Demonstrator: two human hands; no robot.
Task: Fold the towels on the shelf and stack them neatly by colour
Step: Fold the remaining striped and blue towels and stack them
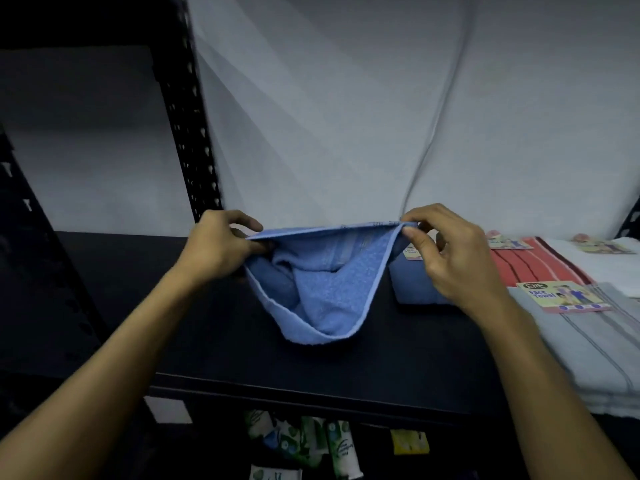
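A light blue towel [325, 289] hangs doubled over above the dark shelf [225, 341], its top edges stretched level between my hands and its fold sagging down to the shelf. My left hand [218, 249] pinches the towel's left corners. My right hand [446, 261] pinches the right corners between thumb and forefinger. Behind my right hand lies a folded blue towel [414, 289]. To the right sit a folded red striped towel [533, 265], a folded grey towel [581, 348] with a "Face Towel" label, and a white towel [602, 261].
A black perforated upright [188, 133] stands at the back left against the pale wall. Below the shelf's front edge [311, 396], green and white packets [311, 441] and a yellow one [410, 441] lie on a lower level.
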